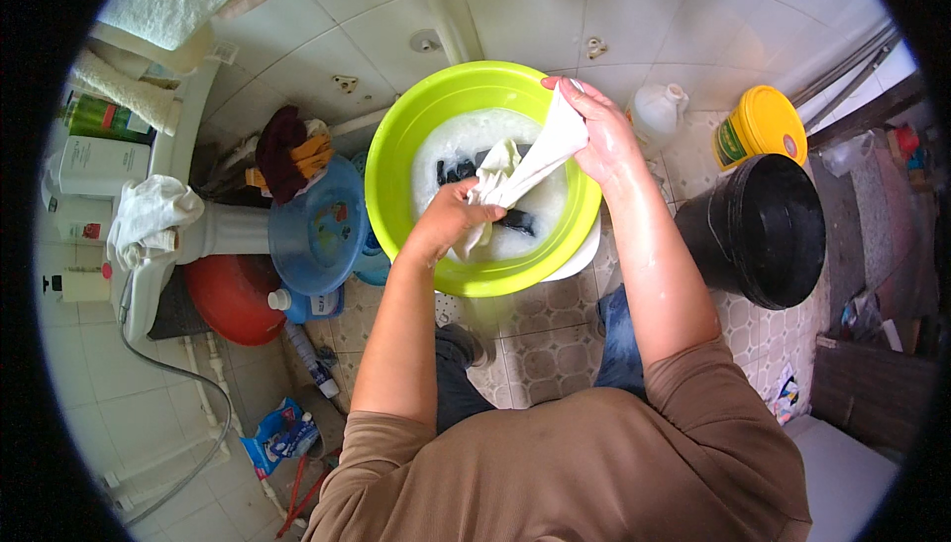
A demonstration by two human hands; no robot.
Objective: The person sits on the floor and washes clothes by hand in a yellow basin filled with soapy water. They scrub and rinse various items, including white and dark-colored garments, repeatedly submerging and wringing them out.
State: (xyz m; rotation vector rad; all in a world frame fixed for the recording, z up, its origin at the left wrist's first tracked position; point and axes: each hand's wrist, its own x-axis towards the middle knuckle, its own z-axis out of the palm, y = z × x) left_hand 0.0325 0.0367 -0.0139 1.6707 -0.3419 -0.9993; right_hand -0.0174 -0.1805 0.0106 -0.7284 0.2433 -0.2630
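Note:
A wet white cloth [536,149] stretches at a slant between my two hands, above a lime-green plastic basin [394,185]. My left hand [462,213] grips its bunched lower part near the middle of the basin. At the upper right rim, my right hand [594,122] pinches the other end, and its wet skin shows some suds. Foamy, cloudy water [438,141] fills the bottom of the basin. Dark fabric [455,172] lies partly sunk in it, and the cloth hides some of that fabric.
Right of the basin stand a black bucket [780,237], a yellow lidded bucket [765,126] and a translucent plastic jug [658,112]. On the left are a blue basin [297,245], a red basin [223,293] and a white pedestal sink [230,230] with a cloth [156,211] on its edge.

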